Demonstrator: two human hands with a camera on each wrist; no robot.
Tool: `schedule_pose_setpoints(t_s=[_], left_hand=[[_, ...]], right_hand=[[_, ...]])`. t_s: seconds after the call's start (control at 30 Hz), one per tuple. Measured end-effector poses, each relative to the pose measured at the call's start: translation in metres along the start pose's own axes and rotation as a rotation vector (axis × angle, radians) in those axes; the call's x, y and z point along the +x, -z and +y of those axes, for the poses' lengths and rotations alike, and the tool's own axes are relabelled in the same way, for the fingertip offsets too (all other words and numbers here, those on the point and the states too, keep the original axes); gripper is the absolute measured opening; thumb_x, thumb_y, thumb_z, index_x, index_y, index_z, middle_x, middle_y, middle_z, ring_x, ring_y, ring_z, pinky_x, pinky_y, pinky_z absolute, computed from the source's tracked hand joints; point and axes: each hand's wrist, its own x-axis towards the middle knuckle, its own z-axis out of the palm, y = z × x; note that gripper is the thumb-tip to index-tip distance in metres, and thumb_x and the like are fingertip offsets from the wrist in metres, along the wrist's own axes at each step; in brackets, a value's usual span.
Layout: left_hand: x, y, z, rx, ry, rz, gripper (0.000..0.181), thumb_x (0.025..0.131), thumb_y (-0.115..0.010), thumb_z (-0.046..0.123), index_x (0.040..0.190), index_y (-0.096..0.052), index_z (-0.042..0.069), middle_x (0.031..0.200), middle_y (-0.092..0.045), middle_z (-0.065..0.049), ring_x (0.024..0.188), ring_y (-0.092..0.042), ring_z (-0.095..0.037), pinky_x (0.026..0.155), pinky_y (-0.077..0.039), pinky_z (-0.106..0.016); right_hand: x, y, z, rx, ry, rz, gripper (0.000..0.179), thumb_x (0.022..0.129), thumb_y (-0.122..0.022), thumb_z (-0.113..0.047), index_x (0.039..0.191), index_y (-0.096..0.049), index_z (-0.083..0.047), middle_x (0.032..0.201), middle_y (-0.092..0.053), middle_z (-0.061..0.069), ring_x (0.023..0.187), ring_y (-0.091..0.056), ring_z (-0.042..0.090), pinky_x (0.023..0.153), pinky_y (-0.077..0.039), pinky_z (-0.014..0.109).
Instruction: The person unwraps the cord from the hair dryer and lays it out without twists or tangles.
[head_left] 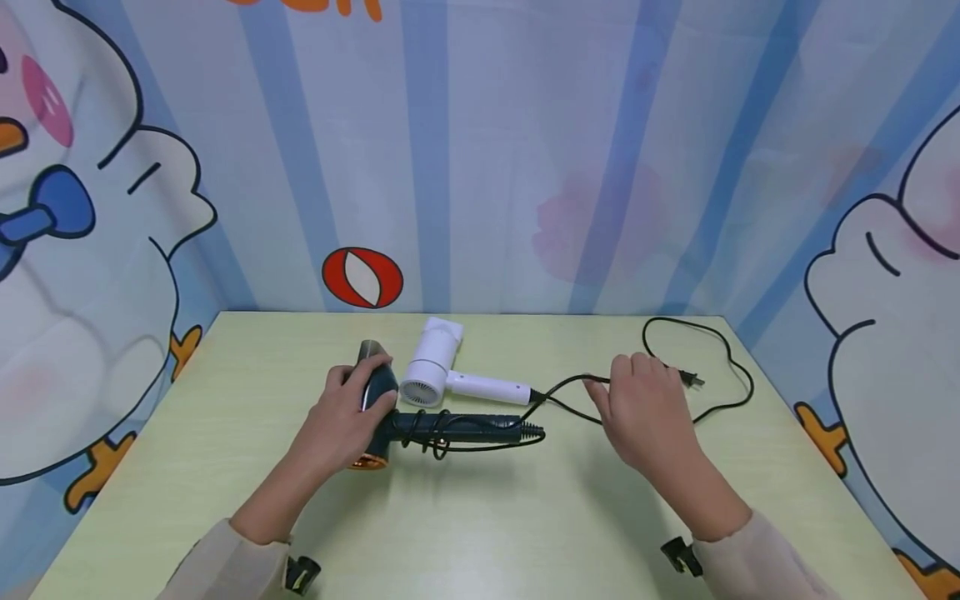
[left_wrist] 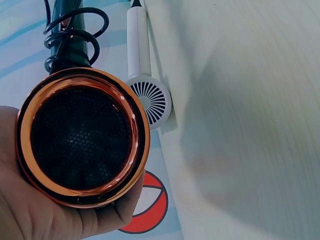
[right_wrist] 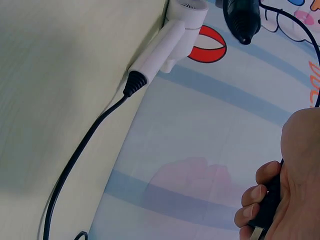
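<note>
My left hand (head_left: 341, 421) grips the barrel of a dark hair dryer (head_left: 459, 428), which is raised above the table. Its copper-rimmed end (left_wrist: 82, 197) fills much of the left wrist view. A black cord (left_wrist: 75, 34) is coiled loosely round its handle and stretches over to my right hand (head_left: 648, 412). Curled fingers there hold a black plug (right_wrist: 267, 202), with a metal prong showing in the right wrist view. Behind the dark dryer, a white hair dryer (head_left: 487, 387) lies on the table, handle pointing right.
The white dryer's cord (right_wrist: 75, 160) passes under my right hand and loops (head_left: 738, 367) at the table's right rear. A plug (head_left: 690, 379) shows beside that hand; whose it is I cannot tell. The pale table (head_left: 525, 533) meets a printed curtain (head_left: 495, 167) behind.
</note>
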Motion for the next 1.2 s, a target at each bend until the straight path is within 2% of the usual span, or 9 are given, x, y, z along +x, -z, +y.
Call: schedule_pose_setpoints(t_s=[0.17, 0.37, 0.57, 0.73, 0.93, 1.2], left_hand=[[0.002, 0.001, -0.002, 0.0, 0.003, 0.004, 0.056, 0.105, -0.049, 0.044, 0.156, -0.032, 0.032, 0.152, -0.027, -0.026, 0.114, -0.056, -0.048, 0.082, -0.057, -0.056], [0.004, 0.002, -0.001, 0.001, -0.004, 0.011, 0.056, 0.105, -0.049, 0.044, 0.157, -0.031, 0.032, 0.152, -0.027, -0.027, 0.113, -0.056, -0.049, 0.082, -0.057, -0.055], [0.005, 0.003, 0.001, -0.002, 0.002, 0.014, 0.056, 0.105, -0.049, 0.043, 0.157, -0.031, 0.031, 0.152, -0.026, -0.027, 0.113, -0.056, -0.049, 0.081, -0.057, -0.055], [0.005, 0.003, 0.0, -0.003, 0.008, 0.013, 0.056, 0.105, -0.049, 0.042, 0.157, -0.031, 0.031, 0.152, -0.026, -0.028, 0.113, -0.056, -0.05, 0.081, -0.057, -0.055], [0.007, 0.004, -0.002, 0.004, 0.01, 0.029, 0.056, 0.105, -0.049, 0.042, 0.157, -0.032, 0.031, 0.152, -0.026, -0.028, 0.113, -0.056, -0.05, 0.082, -0.057, -0.056], [0.008, 0.009, -0.003, -0.006, 0.017, 0.049, 0.056, 0.105, -0.047, 0.044, 0.157, -0.031, 0.032, 0.153, -0.025, -0.028, 0.113, -0.056, -0.051, 0.083, -0.057, -0.057]], right_hand=[[-0.013, 0.007, -0.007, -0.004, 0.036, 0.031, 0.045, 0.099, -0.062, -0.037, 0.074, -0.037, -0.009, 0.068, -0.034, 0.006, 0.062, -0.035, 0.025, 0.061, -0.028, 0.037], [-0.038, 0.016, -0.017, 0.024, 0.063, 0.04, 0.043, 0.097, -0.06, -0.038, 0.075, -0.037, -0.01, 0.07, -0.032, 0.004, 0.063, -0.03, 0.022, 0.062, -0.025, 0.036], [-0.044, 0.015, -0.019, 0.03, 0.068, 0.058, 0.043, 0.097, -0.059, -0.04, 0.076, -0.038, -0.009, 0.071, -0.032, 0.004, 0.065, -0.031, 0.023, 0.063, -0.026, 0.036], [-0.046, 0.016, -0.02, 0.031, 0.059, 0.03, 0.043, 0.1, -0.057, -0.041, 0.077, -0.039, -0.009, 0.071, -0.033, 0.004, 0.065, -0.031, 0.022, 0.063, -0.026, 0.036], [-0.051, 0.019, -0.024, 0.03, 0.06, -0.023, 0.04, 0.097, -0.062, -0.039, 0.08, -0.041, -0.009, 0.074, -0.034, 0.004, 0.069, -0.033, 0.023, 0.066, -0.027, 0.037], [-0.061, 0.012, -0.029, 0.01, 0.107, -0.079, 0.042, 0.098, -0.062, -0.043, 0.08, -0.043, -0.01, 0.075, -0.034, 0.003, 0.069, -0.033, 0.021, 0.067, -0.029, 0.036]])
